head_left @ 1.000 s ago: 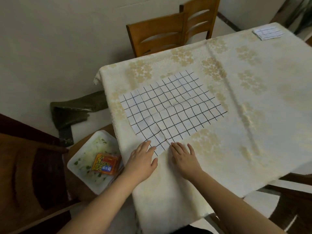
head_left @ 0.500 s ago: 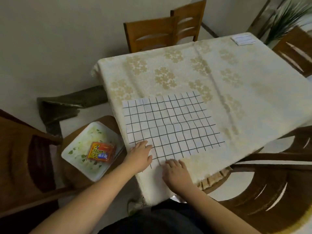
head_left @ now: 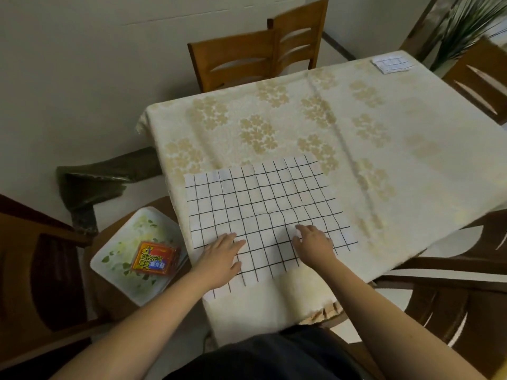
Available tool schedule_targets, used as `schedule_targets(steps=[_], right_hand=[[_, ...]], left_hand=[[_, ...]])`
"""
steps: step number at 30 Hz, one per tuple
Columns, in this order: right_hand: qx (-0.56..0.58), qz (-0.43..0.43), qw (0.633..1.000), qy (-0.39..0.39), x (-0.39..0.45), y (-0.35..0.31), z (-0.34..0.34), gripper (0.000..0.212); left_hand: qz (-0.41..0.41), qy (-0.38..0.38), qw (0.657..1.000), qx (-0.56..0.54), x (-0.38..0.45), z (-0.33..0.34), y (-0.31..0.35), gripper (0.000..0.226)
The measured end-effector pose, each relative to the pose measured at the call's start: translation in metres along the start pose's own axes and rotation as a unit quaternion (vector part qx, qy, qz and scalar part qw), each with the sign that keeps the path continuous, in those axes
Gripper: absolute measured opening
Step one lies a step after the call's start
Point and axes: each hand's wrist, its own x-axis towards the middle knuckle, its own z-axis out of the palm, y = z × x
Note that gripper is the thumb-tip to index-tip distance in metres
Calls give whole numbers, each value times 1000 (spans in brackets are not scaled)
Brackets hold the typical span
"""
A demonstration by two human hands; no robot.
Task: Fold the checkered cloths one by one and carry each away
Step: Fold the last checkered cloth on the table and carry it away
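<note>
Left hand [head_left: 222, 256], right hand [head_left: 312, 246] flat, fingers relaxed, pressing checkered cloth [head_left: 263, 212] on bench [head_left: 397, 160], likely smoothing before fold.

Dim light over a pale plain wall [head_left: 82, 78]; two brown slatted wooden chairs [head_left: 236, 61] stand behind the surface, draped in a cream tablecloth with gold floral print [head_left: 384, 160]; green spiky plant [head_left: 466, 20] far right.
</note>
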Motion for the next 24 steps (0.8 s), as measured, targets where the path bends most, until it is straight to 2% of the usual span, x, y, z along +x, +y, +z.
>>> schedule_targets(steps=[4, 6, 9, 11, 13, 16, 19, 22, 24], right_hand=[[43, 72, 997, -3, 48, 28, -26, 48], [66, 100, 993, 4, 68, 41, -35, 49], [90, 125, 988, 17, 95, 59, -43, 51], [119, 155, 980, 24, 110, 67, -47, 54], [142, 191, 971, 41, 125, 72, -50, 50], [164, 198, 965, 52, 140, 79, -52, 43], [199, 208, 957, 32, 150, 89, -50, 47], [208, 216, 954, 21, 158, 92, -48, 48], [206, 214, 955, 11, 162, 96, -46, 50]], left_hand=[[-25, 58, 998, -4, 22, 4, 0, 58], [-87, 106, 990, -25, 33, 5, -2, 55], [-174, 114, 973, -95, 43, 6, -11, 54], [-176, 103, 973, -108, 46, 6, -16, 52], [-157, 117, 978, -77, 46, 6, -20, 48], [-143, 140, 979, -44, 46, 6, -24, 42], [-162, 175, 969, -64, 48, 8, -26, 34], [-274, 238, 925, -112, 50, 5, -26, 27], [-398, 268, 862, -166, 50, 2, -29, 29]])
